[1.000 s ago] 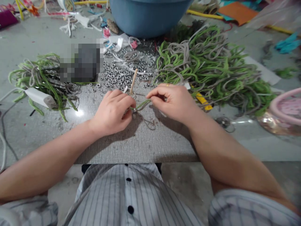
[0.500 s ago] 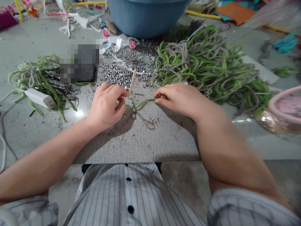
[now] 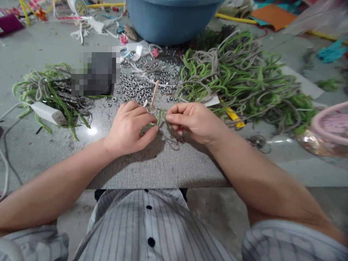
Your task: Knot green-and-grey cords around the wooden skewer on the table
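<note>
My left hand (image 3: pixel 132 127) and my right hand (image 3: pixel 194 121) meet over a grey textured board (image 3: pixel 152 163). Both pinch a green cord (image 3: pixel 161 117) looped between their fingertips, with a grey cord (image 3: pixel 174 143) trailing below it onto the board. A small metal ring and an upright wooden stick (image 3: pixel 154 95) stand just behind the fingertips. Both hands are closed in a pinch.
A pile of small metal nuts (image 3: pixel 140 87) lies behind the hands. A big heap of green and grey cords (image 3: pixel 244 79) is at right, a smaller bundle with key rings (image 3: pixel 51 94) at left. A blue tub (image 3: pixel 170 18) stands behind. A pink-rimmed bowl (image 3: pixel 330 127) sits far right.
My right hand has moved left, bringing the green cord's end toward my left hand and folding it into a loop. My left hand has closed on the cord again.
</note>
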Demonstrator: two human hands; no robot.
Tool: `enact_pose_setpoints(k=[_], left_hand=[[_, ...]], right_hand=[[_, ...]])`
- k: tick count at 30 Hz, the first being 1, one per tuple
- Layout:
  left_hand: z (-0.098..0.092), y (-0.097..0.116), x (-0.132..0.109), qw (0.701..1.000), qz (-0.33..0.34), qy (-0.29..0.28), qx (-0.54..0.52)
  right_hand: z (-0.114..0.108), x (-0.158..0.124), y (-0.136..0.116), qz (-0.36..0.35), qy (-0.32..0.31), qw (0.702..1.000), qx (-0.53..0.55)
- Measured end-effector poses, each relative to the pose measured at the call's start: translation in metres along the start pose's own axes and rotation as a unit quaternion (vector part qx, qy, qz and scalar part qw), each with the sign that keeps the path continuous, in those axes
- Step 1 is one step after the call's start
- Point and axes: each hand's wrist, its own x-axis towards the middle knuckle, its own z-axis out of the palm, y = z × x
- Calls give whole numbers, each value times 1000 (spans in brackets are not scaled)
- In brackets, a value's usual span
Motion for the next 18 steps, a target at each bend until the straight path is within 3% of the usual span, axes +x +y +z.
enact_pose_setpoints(k=[5, 11, 15, 18], left_hand=[[2, 0, 0, 999, -8, -25, -21], [4, 0, 0, 997, -16, -42, -56], [4, 1, 1, 996, -23, -45, -68], [4, 0, 1, 996, -30, -56, -66]], right_hand=[[5, 1, 6, 16, -35, 992, 124], [7, 1, 6, 21, -53, 988, 141], [7, 0, 8, -16, -27, 996, 85], [8, -5, 9, -141, 69, 985, -70]])
